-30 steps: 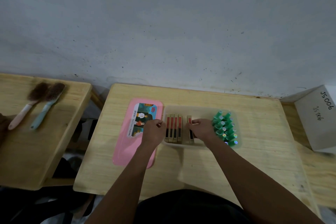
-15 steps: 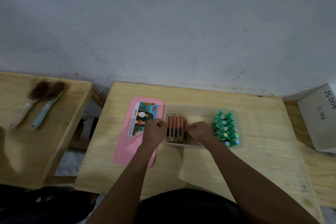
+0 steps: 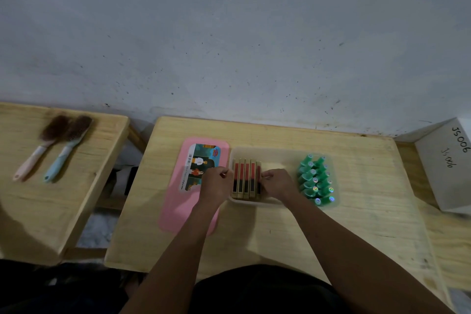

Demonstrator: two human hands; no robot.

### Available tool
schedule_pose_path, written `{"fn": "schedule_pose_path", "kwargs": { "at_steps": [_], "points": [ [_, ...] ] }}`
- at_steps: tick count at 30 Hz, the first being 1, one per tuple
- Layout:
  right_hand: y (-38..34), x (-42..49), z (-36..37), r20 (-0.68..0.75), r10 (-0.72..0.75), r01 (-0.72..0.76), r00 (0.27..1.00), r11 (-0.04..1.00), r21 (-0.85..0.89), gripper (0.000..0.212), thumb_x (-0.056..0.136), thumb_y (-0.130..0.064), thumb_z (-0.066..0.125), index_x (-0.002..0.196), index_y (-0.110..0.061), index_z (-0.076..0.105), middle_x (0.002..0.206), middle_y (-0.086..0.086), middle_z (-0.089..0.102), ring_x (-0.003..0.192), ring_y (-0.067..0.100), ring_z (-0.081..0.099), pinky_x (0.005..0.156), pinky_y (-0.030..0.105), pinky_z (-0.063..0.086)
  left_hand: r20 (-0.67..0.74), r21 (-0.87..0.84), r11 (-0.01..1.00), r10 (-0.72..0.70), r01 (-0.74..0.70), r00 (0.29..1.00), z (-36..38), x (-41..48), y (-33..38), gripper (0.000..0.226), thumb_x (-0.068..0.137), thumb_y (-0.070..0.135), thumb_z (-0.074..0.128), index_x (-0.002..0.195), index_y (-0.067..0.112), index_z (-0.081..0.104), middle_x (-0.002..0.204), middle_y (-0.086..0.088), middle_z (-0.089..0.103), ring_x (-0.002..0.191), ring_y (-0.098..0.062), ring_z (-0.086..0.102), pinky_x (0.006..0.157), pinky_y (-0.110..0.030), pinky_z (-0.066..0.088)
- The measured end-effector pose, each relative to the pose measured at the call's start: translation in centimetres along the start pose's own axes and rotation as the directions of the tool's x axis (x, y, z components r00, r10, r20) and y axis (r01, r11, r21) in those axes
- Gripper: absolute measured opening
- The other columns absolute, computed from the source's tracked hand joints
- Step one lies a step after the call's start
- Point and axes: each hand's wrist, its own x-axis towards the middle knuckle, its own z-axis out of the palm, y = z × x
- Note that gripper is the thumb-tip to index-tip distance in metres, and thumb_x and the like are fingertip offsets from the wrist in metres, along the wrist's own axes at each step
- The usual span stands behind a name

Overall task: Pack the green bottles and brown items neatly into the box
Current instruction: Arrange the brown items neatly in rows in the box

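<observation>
A clear plastic box (image 3: pixel 280 153) lies on the middle wooden table (image 3: pixel 356 224). Several brown items (image 3: pixel 246 178) with red and black faces stand in a tight row at its left end. Several green bottles (image 3: pixel 315 178) lie packed at its right end, and a bare gap separates the two groups. My left hand (image 3: pixel 216 183) has curled fingers and grips the box's left rim. My right hand (image 3: pixel 276 183) is inside the box, fingers curled against the rightmost brown item, which it partly hides.
A pink lid (image 3: pixel 175 211) with a picture label lies just left of the box, under my left wrist. Two brushes (image 3: pixel 53 145) rest on a separate table at the left. A white carton (image 3: pixel 446 160) marked JS006 stands at the right edge. A wall rises behind.
My right hand slid a brown item leftwards until it joined the row. The gap between that item and the others has closed. My left hand stayed at the box's left rim.
</observation>
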Motion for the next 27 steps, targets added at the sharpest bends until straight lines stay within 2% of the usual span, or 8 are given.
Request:
{"fn": "schedule_pose_path", "kwargs": {
  "at_steps": [2,6,10,13,17,19,23,27],
  "points": [
    [-0.3,-0.4,-0.4,0.002,-0.017,0.017,1.0,1.0,-0.005,0.021,0.089,-0.02,0.067,0.103,-0.008,0.075,0.097,0.014,0.075,0.089,0.029,0.07,0.086,0.044,0.055,0.001,-0.01,1.0,-0.007,0.007,1.0,0.0,0.0,0.0,0.025,0.095,0.014,0.051,0.084,0.002,0.07,0.071,-0.005,0.062,0.063,-0.011,0.055,0.054,-0.016,0.044],
    [-0.5,-0.5,-1.0,0.046,-0.013,0.016,0.999,0.997,-0.076,0.027,0.091,-0.021,0.063,0.11,-0.005,0.072,0.106,0.014,0.073,0.089,0.023,0.067,0.087,0.037,0.054,-0.001,-0.029,1.0,-0.011,0.011,1.0,0.1,0.0,-0.1,0.023,0.095,0.013,0.051,0.094,0.0,0.07,0.073,-0.002,0.06,0.061,-0.005,0.054,0.052,-0.012,0.04],
    [-1.6,-1.2,-1.6,-0.025,-0.061,0.054,0.998,0.975,-0.216,0.037,0.091,-0.024,0.056,0.124,-0.011,0.064,0.125,0.007,0.066,0.112,0.023,0.061,0.097,0.034,0.048,-0.009,-0.006,1.0,-0.017,0.017,1.0,0.1,0.1,-0.1,0.024,0.096,0.014,0.051,0.1,0.0,0.07,0.08,-0.003,0.062,0.064,-0.003,0.053,0.053,-0.009,0.036],
    [-3.4,-2.7,-1.4,-0.088,-0.22,0.198,0.972,0.957,-0.21,0.023,0.092,-0.029,0.056,0.11,-0.021,0.069,0.109,-0.004,0.069,0.099,0.015,0.063,0.086,0.032,0.052,-0.018,0.001,1.0,-0.015,0.015,1.0,0.0,0.0,-0.2,0.025,0.095,0.019,0.054,0.106,0.002,0.069,0.089,-0.006,0.066,0.072,-0.007,0.056,0.061,-0.013,0.04],
    [-5.2,-4.5,0.3,0.183,-0.357,0.39,0.916,0.901,-0.19,0.02,0.089,-0.034,0.062,0.101,-0.021,0.071,0.095,-0.006,0.07,0.086,0.01,0.062,0.082,0.034,0.053,-0.222,0.016,0.999,-0.033,0.038,0.975,-0.8,-0.2,-2.3,0.042,0.091,0.037,0.057,0.123,0.01,0.056,0.116,-0.01,0.061,0.103,-0.023,0.06,0.081,-0.033,0.051],
    [-5.1,-4.8,1.3,0.267,-0.334,0.398,0.904,0.885,-0.241,0.026,0.084,-0.039,0.064,0.104,-0.023,0.066,0.09,-0.009,0.067,0.084,0.013,0.062,0.078,0.035,0.053,-0.31,0.119,0.986,-0.072,0.114,0.948,-1.8,-0.4,-3.9,0.053,0.09,0.04,0.057,0.134,0.013,0.046,0.125,-0.014,0.052,0.113,-0.031,0.053,0.088,-0.041,0.049],
    [-4.7,-5.2,2.1,0.234,-0.346,0.405,0.909,0.867,-0.289,0.028,0.085,-0.036,0.062,0.11,-0.024,0.058,0.091,-0.009,0.065,0.088,0.016,0.063,0.078,0.034,0.051,-0.325,0.267,0.882,-0.296,0.387,0.898,-3.4,-1.1,-8.1,0.075,0.085,0.05,0.059,0.143,0.014,0.029,0.144,-0.024,0.031,0.132,-0.039,0.032,0.102,-0.049,0.039],
    [-4.7,-5.3,2.3,0.218,-0.341,0.399,0.914,0.851,-0.341,0.031,0.085,-0.035,0.063,0.113,-0.025,0.058,0.096,-0.006,0.067,0.09,0.017,0.063,0.078,0.033,0.051,-0.344,0.287,0.791,-0.441,0.54,0.829,-4.0,-1.7,-10.6,0.083,0.074,0.061,0.064,0.134,0.012,0.035,0.139,-0.02,0.035,0.128,-0.038,0.036,0.104,-0.052,0.038]
  ]
}}
